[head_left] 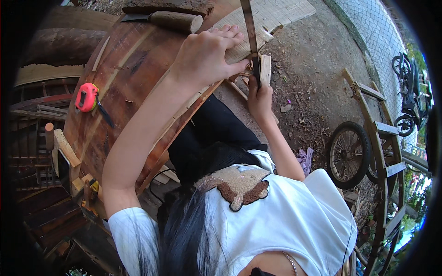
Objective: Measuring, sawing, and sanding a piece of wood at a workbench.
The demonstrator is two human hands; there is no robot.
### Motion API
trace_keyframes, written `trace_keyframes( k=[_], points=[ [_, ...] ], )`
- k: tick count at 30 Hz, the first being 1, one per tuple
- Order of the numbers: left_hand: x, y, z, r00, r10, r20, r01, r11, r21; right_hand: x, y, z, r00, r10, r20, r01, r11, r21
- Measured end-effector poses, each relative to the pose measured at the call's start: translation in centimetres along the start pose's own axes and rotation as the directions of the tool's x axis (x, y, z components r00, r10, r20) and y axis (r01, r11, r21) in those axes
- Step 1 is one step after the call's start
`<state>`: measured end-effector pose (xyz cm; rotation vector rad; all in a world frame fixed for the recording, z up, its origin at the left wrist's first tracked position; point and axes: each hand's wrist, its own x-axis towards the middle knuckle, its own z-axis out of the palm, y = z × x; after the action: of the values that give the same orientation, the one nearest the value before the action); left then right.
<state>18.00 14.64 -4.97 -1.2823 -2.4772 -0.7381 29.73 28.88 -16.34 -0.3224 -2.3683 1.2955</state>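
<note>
My left hand (207, 55) lies on a pale wooden board (290, 14), fingers stretched out flat and the thumb spread toward the blade. The board rests on a reddish-brown wooden tabletop (119, 87) and juts past its right edge. My right hand (260, 99) is closed at the near end of a saw (250, 32), whose long, narrow, dark blade runs upright across the board's edge, out of the top of the view. Beside the blade a pale wooden piece (265, 69) rises from my right hand; how it joins the saw cannot be made out.
A wooden-handled blade tool (175, 21) lies on the tabletop's far part. To the left are a pink tape measure (86, 97) with a dark strap and wooden blocks (67, 146) at the edge. Rightward stand a spoked wheel (348, 155), a wooden ladder-like frame (386, 129) and a mesh fence (368, 27).
</note>
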Motion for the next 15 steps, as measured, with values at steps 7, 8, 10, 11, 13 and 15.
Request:
trace_keyframes(
  k=[7, 8, 10, 11, 13, 15],
  points=[
    [0.0, -0.1, 0.1, 1.000, 0.017, -0.017, -0.017, 1.000, -0.013, -5.5, 6.1, 1.0, 0.998, 0.060, -0.023, -0.059, 0.996, 0.072],
    [-0.2, -0.1, 0.0, 1.000, 0.008, -0.018, -0.008, 1.000, -0.010, -4.7, 5.1, 0.8, 0.996, 0.087, 0.030, -0.088, 0.995, 0.041],
    [-0.1, 0.8, -0.3, 1.000, 0.026, -0.016, -0.026, 1.000, 0.012, -2.4, 2.2, 0.5, 0.997, 0.070, 0.012, -0.070, 0.995, 0.068],
    [-0.1, 0.5, -0.2, 0.999, 0.025, -0.031, -0.025, 1.000, 0.018, -1.5, 1.5, 0.7, 0.998, 0.056, 0.013, -0.056, 0.996, 0.072],
    [-0.4, 0.4, -0.1, 0.998, 0.029, -0.050, -0.027, 0.999, 0.032, -1.4, 1.6, 0.9, 0.998, 0.057, 0.016, -0.058, 0.993, 0.105],
    [-0.7, 0.8, -0.8, 0.999, 0.026, -0.045, -0.015, 0.972, 0.233, -2.9, 3.5, 1.2, 0.993, 0.095, 0.066, -0.099, 0.993, 0.057]
  ],
)
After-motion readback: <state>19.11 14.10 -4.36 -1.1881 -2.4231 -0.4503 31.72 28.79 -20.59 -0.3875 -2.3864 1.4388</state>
